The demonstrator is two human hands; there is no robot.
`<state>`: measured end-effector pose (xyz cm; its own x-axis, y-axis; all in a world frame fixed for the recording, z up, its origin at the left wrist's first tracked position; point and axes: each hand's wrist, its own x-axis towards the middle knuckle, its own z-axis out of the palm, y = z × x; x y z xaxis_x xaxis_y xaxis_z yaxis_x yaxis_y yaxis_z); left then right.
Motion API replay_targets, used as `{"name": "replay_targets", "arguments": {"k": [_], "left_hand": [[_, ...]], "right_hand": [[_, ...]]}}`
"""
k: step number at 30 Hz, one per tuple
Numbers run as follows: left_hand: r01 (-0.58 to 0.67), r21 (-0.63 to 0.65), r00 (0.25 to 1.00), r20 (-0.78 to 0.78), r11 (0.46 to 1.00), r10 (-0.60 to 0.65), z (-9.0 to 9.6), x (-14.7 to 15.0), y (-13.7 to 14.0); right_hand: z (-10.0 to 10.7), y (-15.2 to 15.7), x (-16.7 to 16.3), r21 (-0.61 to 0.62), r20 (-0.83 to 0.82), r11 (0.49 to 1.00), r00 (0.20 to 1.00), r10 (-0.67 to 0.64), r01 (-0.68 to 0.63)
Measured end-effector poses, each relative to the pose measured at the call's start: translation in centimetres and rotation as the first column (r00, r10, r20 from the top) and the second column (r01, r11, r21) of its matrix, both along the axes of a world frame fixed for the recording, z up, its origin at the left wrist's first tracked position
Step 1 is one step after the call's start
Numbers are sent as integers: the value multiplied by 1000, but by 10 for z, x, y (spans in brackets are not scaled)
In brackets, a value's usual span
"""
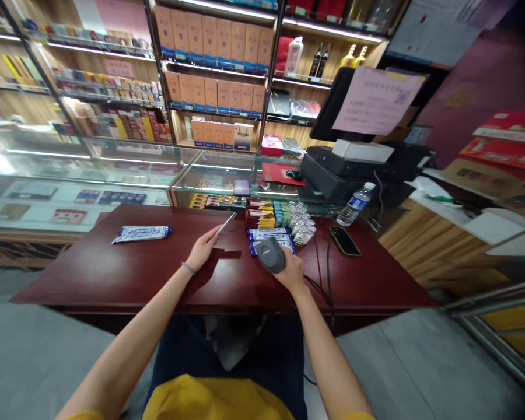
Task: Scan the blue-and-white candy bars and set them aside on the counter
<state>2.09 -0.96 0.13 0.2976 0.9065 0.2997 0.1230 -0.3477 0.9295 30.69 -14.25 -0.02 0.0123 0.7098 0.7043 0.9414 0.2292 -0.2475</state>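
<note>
My right hand [291, 269] grips a grey handheld barcode scanner [270, 254], its head pointing at several blue-and-white snack packets [269, 235] lying on the dark red table [114, 280]. My left hand [202, 247] pinches the near end of a thin flat packet [226, 222] seen edge-on, lifted just above the table to the left of the scanner. A black cable [321, 286] runs from the scanner over the table's near edge.
One more blue-and-white packet [142, 233] lies alone at the table's left. Stacked goods [262, 213] and small clear bottles [301, 224] sit behind the packets. A black phone [345, 240], a water bottle [355, 204] and a till with monitor [359, 157] stand to the right. Glass counters and shelves lie beyond.
</note>
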Motion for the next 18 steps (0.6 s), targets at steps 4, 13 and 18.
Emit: {"name": "replay_targets", "arguments": {"k": [4, 13, 18], "left_hand": [[44, 290, 976, -216, 956, 20, 14, 28, 4], [249, 457, 850, -525, 854, 34, 12, 115, -9], [280, 464, 779, -621, 841, 83, 9, 140, -20]], "right_hand": [[2, -10, 29, 49, -41, 994, 994, -100, 102], [3, -31, 83, 69, -50, 970, 972, -229, 232], [-1, -35, 100, 125, -27, 956, 965, -263, 264]]}}
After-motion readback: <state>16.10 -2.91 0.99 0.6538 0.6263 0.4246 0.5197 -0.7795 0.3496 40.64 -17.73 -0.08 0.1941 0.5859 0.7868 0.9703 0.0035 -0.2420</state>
